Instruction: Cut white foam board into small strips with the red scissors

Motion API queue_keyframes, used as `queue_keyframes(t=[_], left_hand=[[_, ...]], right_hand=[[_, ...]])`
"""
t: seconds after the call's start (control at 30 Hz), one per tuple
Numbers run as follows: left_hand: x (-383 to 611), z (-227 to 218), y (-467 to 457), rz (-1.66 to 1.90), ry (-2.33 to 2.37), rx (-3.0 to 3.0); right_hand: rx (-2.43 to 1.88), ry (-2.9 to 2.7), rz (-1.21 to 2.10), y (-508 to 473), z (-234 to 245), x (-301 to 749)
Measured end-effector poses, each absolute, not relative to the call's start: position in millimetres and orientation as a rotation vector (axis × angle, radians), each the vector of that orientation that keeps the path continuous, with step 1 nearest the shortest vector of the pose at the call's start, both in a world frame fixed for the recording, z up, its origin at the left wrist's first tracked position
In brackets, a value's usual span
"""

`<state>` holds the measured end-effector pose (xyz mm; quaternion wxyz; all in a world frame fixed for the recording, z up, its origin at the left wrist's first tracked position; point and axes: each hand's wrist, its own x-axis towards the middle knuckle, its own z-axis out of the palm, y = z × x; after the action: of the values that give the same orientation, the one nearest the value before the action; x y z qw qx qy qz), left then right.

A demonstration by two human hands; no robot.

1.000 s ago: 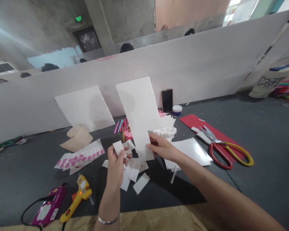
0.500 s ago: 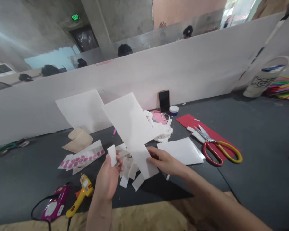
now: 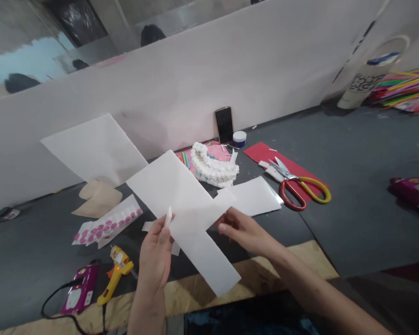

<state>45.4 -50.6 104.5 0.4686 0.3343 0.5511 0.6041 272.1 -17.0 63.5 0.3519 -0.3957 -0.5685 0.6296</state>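
Observation:
My left hand (image 3: 155, 253) is closed, pinching a small white strip (image 3: 168, 217) upright between thumb and fingers. The left edge of a large white cut-out sheet (image 3: 176, 190) rests at the same hand, which appears to support it. The sheet is tilted in the air, with one long arm pointing down toward me and a shorter tab to the right. Beside that tab is my right hand (image 3: 244, 232), fingers loosely curled and thumb apart; whether its fingertips touch the sheet's edge I cannot tell. Small white pieces (image 3: 175, 249) lie partly hidden beneath the sheet.
A yellow glue gun (image 3: 117, 274) and purple device (image 3: 80, 291) with cables lie at left, near dotted strips (image 3: 108, 223). Scissors (image 3: 295, 181) rest on red sheet (image 3: 258, 152). Behind are a fluffy white piece (image 3: 212, 170), phone (image 3: 224, 124) and small jar (image 3: 239, 138).
The cut-out sheet has shifted left and down, turning so its long arm reaches lower. My right hand has come off that arm. The small strip has turned edge-on. The view has tilted downward.

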Motion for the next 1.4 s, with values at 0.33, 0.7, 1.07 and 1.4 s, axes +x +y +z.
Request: queue_keyframes(t=[0.33,0.7,1.07,1.4], left_hand=[[38,105,-55,1.462,1.377,0.804],[45,100,-51,1.495,1.34,0.738],[45,95,-48,1.673,1.319,0.768],[64,75,-79,1.366,1.763,1.471]], right_hand=[[-0.958,-0.973,1.65,-8,57,264],[-0.883,-0.806,1.85,-17,53,250],[-0.972,-0.947,1.931,-22,51,250],[-1.042,-0.977,1.808,-14,46,244]])
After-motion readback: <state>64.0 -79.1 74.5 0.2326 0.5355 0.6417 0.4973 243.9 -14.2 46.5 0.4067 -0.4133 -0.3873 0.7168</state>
